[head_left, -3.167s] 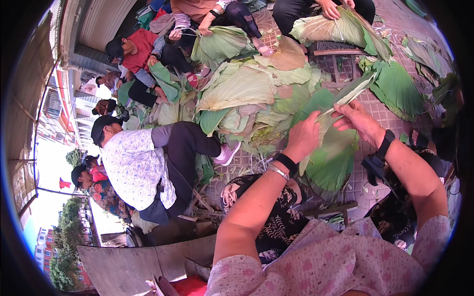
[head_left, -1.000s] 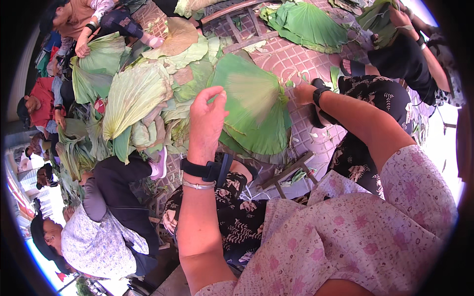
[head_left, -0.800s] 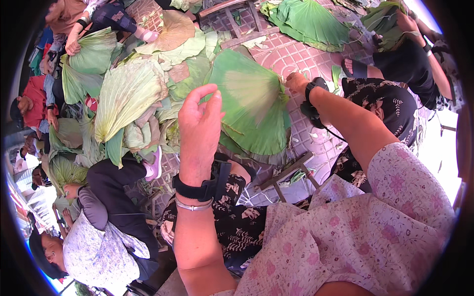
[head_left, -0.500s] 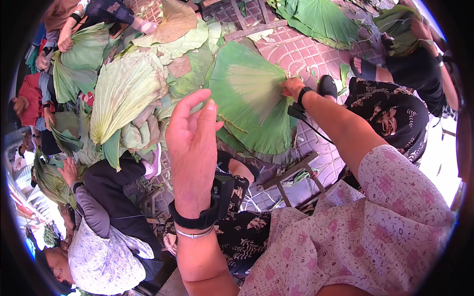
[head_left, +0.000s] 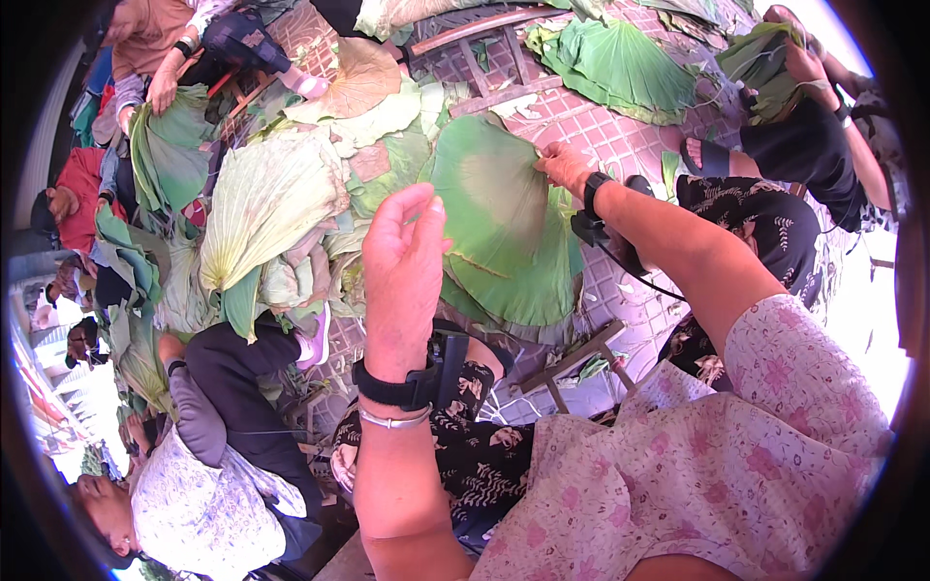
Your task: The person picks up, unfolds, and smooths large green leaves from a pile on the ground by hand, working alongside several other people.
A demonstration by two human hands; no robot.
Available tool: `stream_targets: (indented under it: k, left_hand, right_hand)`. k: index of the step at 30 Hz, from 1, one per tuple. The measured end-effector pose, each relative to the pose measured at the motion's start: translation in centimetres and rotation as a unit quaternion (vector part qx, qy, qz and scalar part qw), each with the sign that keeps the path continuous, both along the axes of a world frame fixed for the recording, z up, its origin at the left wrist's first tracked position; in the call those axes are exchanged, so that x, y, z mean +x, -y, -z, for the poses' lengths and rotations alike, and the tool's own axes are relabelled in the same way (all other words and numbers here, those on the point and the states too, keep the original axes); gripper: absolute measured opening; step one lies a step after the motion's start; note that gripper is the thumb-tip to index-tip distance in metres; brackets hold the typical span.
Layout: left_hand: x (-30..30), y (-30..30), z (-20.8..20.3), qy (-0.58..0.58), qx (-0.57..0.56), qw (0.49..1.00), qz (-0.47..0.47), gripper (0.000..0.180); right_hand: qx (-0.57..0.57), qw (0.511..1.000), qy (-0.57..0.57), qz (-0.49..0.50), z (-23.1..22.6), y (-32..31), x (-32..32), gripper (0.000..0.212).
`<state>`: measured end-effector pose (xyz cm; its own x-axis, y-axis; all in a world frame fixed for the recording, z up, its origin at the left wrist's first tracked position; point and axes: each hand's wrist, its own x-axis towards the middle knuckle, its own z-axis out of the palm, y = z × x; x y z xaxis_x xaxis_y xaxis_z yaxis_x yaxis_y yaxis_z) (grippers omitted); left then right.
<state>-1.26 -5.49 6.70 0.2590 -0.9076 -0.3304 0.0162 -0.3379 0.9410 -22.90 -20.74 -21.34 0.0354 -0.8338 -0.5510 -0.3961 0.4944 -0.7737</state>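
A big round green lotus leaf with a paler middle is tilted up in front of me. My right hand pinches it at its right edge, thumb and fingers closed. More green lotus leaves lie under it. Raised near its left edge is my left hand, fingers loosely bent, thumb a little apart, and nothing visible in it. Part of its palm side is hidden.
Pale dried leaves are heaped at left, with a brown leaf behind. Green leaves lie farther back on red paving. Wooden stool frames stand about. Co-workers sit at left, one in a white patterned vest, and at right.
My right hand has moved left and slightly up with the leaf's edge, which now bends upward. My left hand has shifted right, its fingers closer together. A co-worker at far left has moved a leaf.
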Motion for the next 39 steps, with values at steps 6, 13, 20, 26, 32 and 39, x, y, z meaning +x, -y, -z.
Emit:
stream_targets:
  k: [6, 13, 20, 26, 32, 39]
  left_hand:
    - [-0.6, 0.1, 3.1, -0.076, 0.057, 0.995, -0.025, 0.045]
    - [-1.9, 1.2, 4.9, -0.205, 0.028, 0.978, 0.036, 0.036]
    - [-1.1, 0.3, 5.0, -0.170, 0.025, 0.982, 0.082, 0.033]
    - [-0.2, 0.3, 2.3, -0.167, 0.032, 0.977, 0.127, 0.034]
    - [1.9, -0.2, 0.9, -0.104, 0.029, 0.980, 0.166, 0.032]
    - [3.0, -0.5, 1.3, -0.089, 0.031, 0.985, 0.147, 0.032]
  right_hand:
    - [-0.304, 0.917, -0.073, -0.249, -12.8, -0.2, 3.2, 0.017]
    - [-0.375, 0.800, -0.072, -0.463, -26.0, -9.2, 3.1, 0.018]
    - [-0.385, 0.847, -0.051, -0.362, -26.1, -5.5, -0.4, 0.026]
    - [-0.499, 0.798, -0.114, -0.320, -26.9, 0.1, -2.3, 0.053]
    - [-0.335, 0.869, -0.101, -0.349, -28.5, 3.1, -4.6, 0.078]
    - [-0.125, 0.935, 0.055, -0.326, -28.7, 3.9, -5.8, 0.022]
